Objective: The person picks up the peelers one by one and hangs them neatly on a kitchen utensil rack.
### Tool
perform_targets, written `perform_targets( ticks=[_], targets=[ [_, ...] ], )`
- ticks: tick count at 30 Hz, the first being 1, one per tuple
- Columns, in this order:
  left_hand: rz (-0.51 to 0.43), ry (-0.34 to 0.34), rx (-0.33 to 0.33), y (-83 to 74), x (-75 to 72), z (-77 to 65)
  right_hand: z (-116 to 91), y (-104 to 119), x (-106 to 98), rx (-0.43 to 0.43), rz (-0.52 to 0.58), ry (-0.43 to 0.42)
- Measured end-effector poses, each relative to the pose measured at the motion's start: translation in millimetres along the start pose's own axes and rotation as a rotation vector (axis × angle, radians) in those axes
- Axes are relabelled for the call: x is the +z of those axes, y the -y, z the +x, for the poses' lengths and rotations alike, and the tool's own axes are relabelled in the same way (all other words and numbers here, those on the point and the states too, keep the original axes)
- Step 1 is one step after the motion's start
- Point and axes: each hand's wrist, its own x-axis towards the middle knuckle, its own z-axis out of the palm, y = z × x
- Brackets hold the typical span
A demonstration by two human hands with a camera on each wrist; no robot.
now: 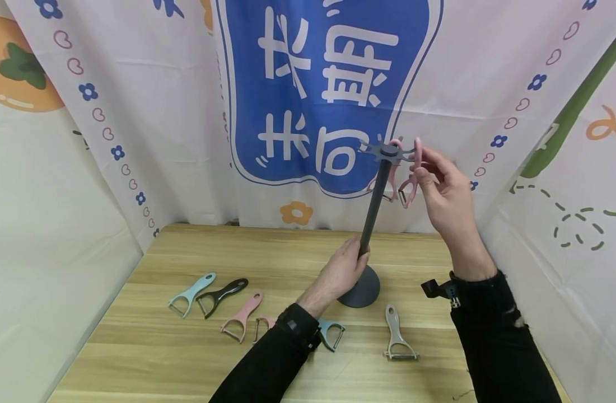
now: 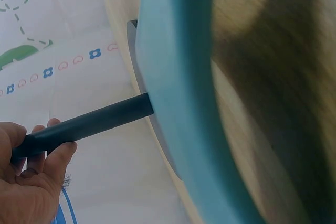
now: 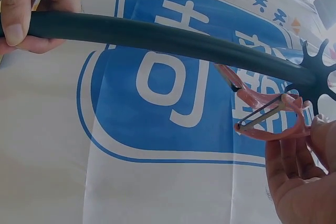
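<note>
A dark grey stand has an upright pole (image 1: 376, 207), a round base (image 1: 360, 291) and a star-shaped ring of hooks (image 1: 387, 150) on top. My left hand (image 1: 340, 268) grips the pole low down, fingers wrapped round it in the left wrist view. Up at the hooks, my right hand (image 1: 446, 196) pinches a pink Y-shaped peeler (image 3: 300, 129), its handle end beside a hook and its blade hanging downward. Another pink peeler (image 1: 394, 174) hangs from the hooks just left of it.
On the wooden table (image 1: 157, 358) lie a light blue peeler (image 1: 191, 292), a black peeler (image 1: 228, 290), a pink peeler (image 1: 246, 308) and a grey peeler (image 1: 395, 327). My left forearm partly hides another pink peeler (image 1: 270, 323) and a blue peeler (image 1: 328, 329). A printed curtain (image 1: 187, 140) hangs behind.
</note>
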Motion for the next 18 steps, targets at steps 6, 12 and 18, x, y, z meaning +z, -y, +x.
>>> perform_targets(
  ticks=[6,12,18],
  targets=[
    [-0.001,0.003,-0.002,0.5,0.2,-0.1,0.5,-1.7,2.0,-0.017,0.007,0.012],
    [-0.002,0.003,0.005,1.3,0.5,0.4,0.0,-4.3,4.5,-0.021,0.02,0.028],
    [0.002,0.004,0.003,1.6,0.5,1.0,-0.1,-6.8,7.4,-0.029,0.043,0.036]
  ],
)
